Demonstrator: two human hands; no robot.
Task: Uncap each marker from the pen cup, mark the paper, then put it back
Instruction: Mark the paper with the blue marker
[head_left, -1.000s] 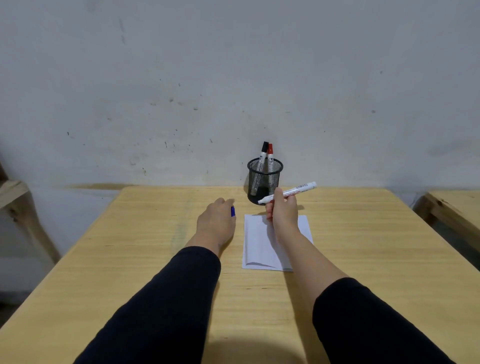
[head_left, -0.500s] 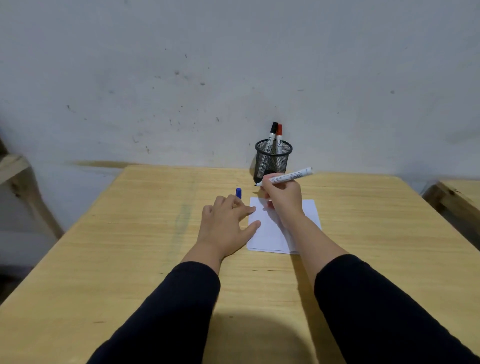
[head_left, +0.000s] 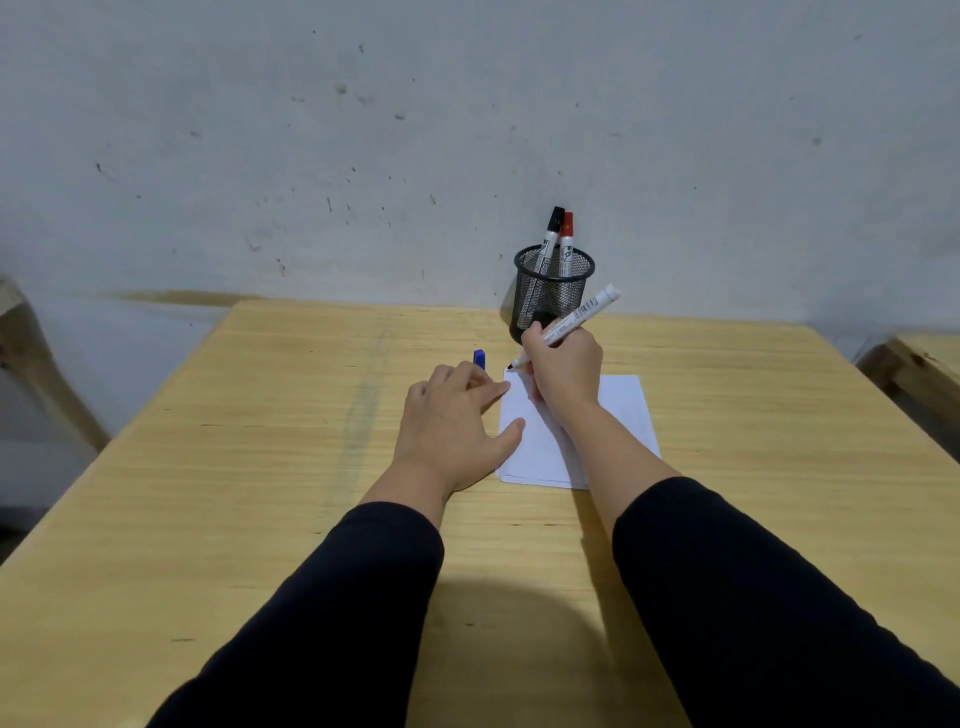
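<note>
The right hand (head_left: 563, 371) is gripping an uncapped white marker (head_left: 571, 321), fingers clamped around the lower barrel. The marker's long axis is slanting: its tip is pointing down and to the left, meeting the far left corner of the paper (head_left: 623, 410), while its tail end is pointing up and to the right, crossing in front of the pen cup (head_left: 551, 291). The right forearm is lying across the sheet.

The left hand (head_left: 451, 427) is resting palm down on the wooden table (head_left: 260, 467), fingers spread apart and gripping nothing. Its index fingertip and thumb are touching the left edge of the paper. Just beyond the fingertips, a blue cap (head_left: 479, 359) is standing upright on the table, apart from the sheet.

The black mesh pen cup is standing near the far table edge, close to the wall (head_left: 363, 130). Inside it, a black-capped marker (head_left: 550, 236) and a red-capped marker (head_left: 566, 241) are standing nearly upright, caps up, the black one leaning slightly right, toward the red one.
</note>
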